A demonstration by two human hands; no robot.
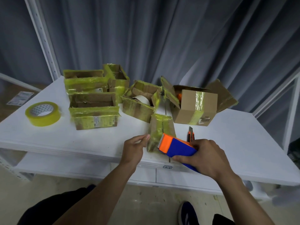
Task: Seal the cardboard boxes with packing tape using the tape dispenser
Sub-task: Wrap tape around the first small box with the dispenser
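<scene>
Packing room: taped boxes [94, 117] on white table [243, 135] (grey curtain [162, 38] behind).

Left hand [134, 146]: bare, with a short plain thumbnail
Right hand [206, 158]: bare, its back and knuckles in view
Forearms: both uncovered along all that shows behind the hands
Black garment [53, 207]: plain dark cloth, well behind the left hand and under that forearm, with a faint bluish edge at its top
Second black patch [222, 220]: the same dark cloth, far behind the right hand
Shoe [188, 213]: dark blue with a paler curved marking and a lighter sole rim, behind the right hand, between the forearms
</scene>
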